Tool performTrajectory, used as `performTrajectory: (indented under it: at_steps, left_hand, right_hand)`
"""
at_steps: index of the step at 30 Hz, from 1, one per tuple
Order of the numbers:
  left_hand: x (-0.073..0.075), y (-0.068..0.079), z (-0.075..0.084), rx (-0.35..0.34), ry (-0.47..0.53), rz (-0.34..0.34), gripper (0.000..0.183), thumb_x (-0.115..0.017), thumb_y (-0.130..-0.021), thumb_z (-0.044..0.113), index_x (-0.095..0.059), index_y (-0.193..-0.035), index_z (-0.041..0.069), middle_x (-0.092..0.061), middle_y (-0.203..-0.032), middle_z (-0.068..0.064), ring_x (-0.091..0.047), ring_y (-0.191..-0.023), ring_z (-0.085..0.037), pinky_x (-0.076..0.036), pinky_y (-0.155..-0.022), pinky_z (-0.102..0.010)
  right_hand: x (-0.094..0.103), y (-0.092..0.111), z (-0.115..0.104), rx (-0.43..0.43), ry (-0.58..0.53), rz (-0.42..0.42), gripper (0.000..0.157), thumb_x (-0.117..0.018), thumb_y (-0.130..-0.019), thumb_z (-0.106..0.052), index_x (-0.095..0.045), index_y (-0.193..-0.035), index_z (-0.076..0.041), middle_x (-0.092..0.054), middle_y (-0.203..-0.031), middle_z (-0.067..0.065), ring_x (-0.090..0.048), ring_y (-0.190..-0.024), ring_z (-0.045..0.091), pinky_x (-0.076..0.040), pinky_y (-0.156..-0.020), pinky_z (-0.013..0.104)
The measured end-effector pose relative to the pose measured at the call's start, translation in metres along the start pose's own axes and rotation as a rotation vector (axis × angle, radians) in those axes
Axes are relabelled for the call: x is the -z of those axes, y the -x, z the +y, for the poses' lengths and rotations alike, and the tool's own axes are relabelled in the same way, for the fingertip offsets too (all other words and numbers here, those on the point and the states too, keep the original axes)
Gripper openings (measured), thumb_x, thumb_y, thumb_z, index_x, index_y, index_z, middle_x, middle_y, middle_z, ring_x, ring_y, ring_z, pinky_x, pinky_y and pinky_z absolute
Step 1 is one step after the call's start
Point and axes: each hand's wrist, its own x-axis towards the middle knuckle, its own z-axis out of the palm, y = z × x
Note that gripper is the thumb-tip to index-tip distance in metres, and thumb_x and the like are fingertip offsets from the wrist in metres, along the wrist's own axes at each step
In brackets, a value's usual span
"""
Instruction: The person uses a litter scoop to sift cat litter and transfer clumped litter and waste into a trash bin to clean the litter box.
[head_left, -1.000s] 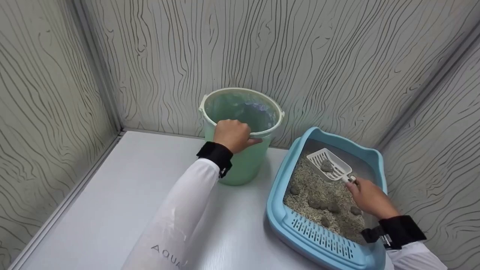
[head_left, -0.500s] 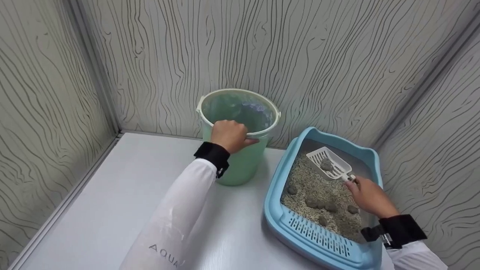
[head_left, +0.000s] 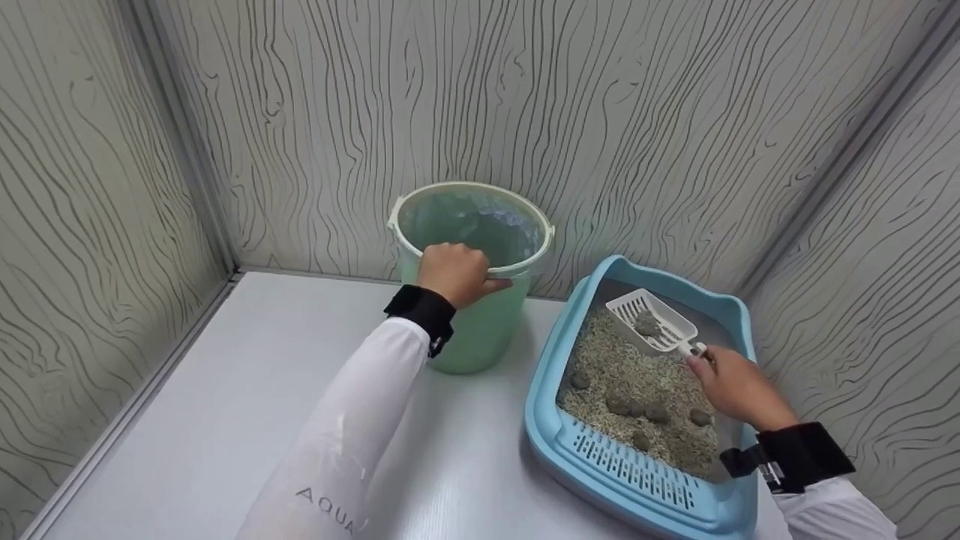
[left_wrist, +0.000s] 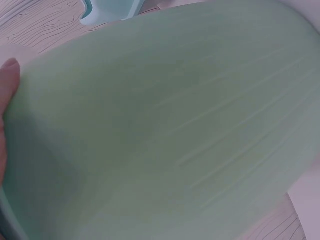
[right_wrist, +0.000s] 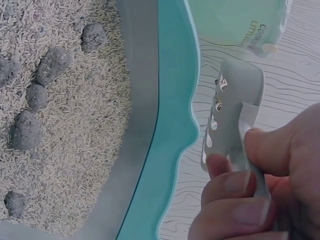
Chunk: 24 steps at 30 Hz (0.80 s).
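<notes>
In the head view my left hand [head_left: 453, 274] grips the near rim of a green bucket [head_left: 480, 322], its thumb outside the wall. A clear bag lines the bucket. My right hand [head_left: 741, 388] holds a white slotted litter scoop [head_left: 679, 324] by its handle, above the far part of a blue litter box [head_left: 541, 405]. A grey clump [head_left: 646, 323] lies in the scoop. Several more clumps [head_left: 656, 412] sit on the pale litter [head_left: 600, 356]. The right wrist view shows thumb and fingers curled round the scoop handle [right_wrist: 247, 125]; its contents are hidden there.
Bucket and litter box stand side by side on a white table [head_left: 300, 337], the box to the right. A wood-patterned wall [head_left: 337, 112] rises close behind both, with side walls left and right. The box has a slotted front ledge [head_left: 630, 469].
The head view has drifted slightly, so bucket and box appear a little further left. The scoop with its clump has risen slightly over the litter. My left hand keeps its grip on the rim.
</notes>
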Motion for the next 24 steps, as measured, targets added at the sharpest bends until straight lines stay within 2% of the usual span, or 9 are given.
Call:
performTrajectory:
  at_steps: [10,18,24]
  left_hand:
    - [0.001,0.001,0.001,-0.003,0.040,-0.003,0.072,-0.063,-0.092,0.072,-0.032,-0.056,0.017,-0.029,-0.056,0.001,-0.033,-0.053,-0.019,-0.026,-0.049,-0.037]
    - [0.001,0.000,0.001,-0.008,0.021,-0.003,0.073,-0.061,-0.093,0.074,-0.031,-0.057,0.018,-0.027,-0.055,0.002,-0.030,-0.052,-0.018,-0.024,-0.048,-0.036]
    - [0.001,0.000,0.000,-0.010,0.020,-0.016,0.073,-0.060,-0.093,0.073,-0.031,-0.056,0.018,-0.028,-0.055,0.002,-0.032,-0.052,-0.019,-0.026,-0.048,-0.038]
  right_hand:
    - [0.009,0.000,-0.006,0.024,0.002,0.026,0.034,-0.047,-0.112,-0.030,-0.052,-0.088,-0.007,-0.048,-0.074,0.003,-0.044,-0.063,0.017,-0.036,-0.060,0.033]
    - [0.016,-0.004,-0.013,0.003,0.004,-0.004,0.038,-0.043,-0.113,-0.035,-0.055,-0.093,-0.005,-0.047,-0.073,0.003,-0.045,-0.063,0.018,-0.036,-0.059,0.035]
    - [0.018,-0.008,-0.021,0.008,0.009,-0.018,0.035,-0.044,-0.113,-0.033,-0.055,-0.091,-0.007,-0.045,-0.072,0.001,-0.044,-0.061,0.017,-0.036,-0.058,0.033]
